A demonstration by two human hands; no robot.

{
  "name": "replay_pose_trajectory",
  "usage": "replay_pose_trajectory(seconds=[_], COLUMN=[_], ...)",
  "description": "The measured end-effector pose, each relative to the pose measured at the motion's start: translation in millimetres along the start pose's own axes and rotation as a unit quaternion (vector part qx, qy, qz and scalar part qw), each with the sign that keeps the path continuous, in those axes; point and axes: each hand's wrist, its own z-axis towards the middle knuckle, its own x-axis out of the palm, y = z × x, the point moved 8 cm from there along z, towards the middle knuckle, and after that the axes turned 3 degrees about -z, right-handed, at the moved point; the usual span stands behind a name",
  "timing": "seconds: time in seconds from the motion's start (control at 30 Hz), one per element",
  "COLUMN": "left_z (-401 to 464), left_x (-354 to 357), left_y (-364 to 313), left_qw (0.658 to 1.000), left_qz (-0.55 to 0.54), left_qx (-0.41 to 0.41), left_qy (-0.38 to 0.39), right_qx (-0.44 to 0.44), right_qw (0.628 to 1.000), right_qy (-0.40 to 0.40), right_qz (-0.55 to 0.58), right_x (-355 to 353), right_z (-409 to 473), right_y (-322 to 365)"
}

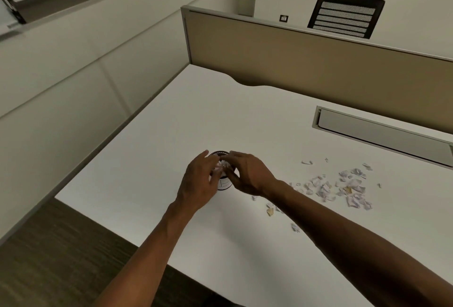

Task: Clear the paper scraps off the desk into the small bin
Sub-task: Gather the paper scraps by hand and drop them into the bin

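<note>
Both hands meet right over the small bin (223, 182), which stands on the white desk (171, 120) toward its near-left part, a little cylinder with a dark rim and a pale label. The left hand (201, 179) cups in from about nine o'clock of the bin's mouth and the right hand (247, 174) from about three o'clock, fingers loosely bent toward each other, so that they make a sort of funnel above the opening. A small clump of white paper (222, 165) shows between the fingertips, just over the rim; I take it they are crowded together like that to keep light bits from fluttering off to the side as they drop. Whether either hand actually pinches the clump or is merely letting it fall, I cannot tell. Most of the work seems left: the main scatter of paper scraps (343, 189) lies on the desk well off toward three o'clock of the bin, with a few strays (270, 210) nearer the right forearm. Farther back a cable tray lid (382, 132) sits in the desktop before the tan partition (306, 61).
</note>
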Motion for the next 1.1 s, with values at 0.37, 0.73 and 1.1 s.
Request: replay_pose_trajectory(seconds=[0.37,0.73,1.1], left_z=[-2.8,-24.2,-106.9], left_x=[32.8,14.5,129.2], left_y=[13.7,-12.7,-68.6], left_qw=[0.956,0.997,0.985], left_qz=[0.217,0.032,-0.061], left_qx=[0.024,0.07,0.11], left_qy=[0.195,-0.026,0.117], right_qx=[-0.009,0.214,0.447], right_qw=[0.954,0.969,0.874], right_qy=[0.208,-0.108,-0.19], right_qz=[-0.215,0.058,0.029], right_x=[51.1,-15.2,-23.4], right_z=[-8.2,-80.3,-251.9], right_y=[-16.6,-58.4,-132.6])
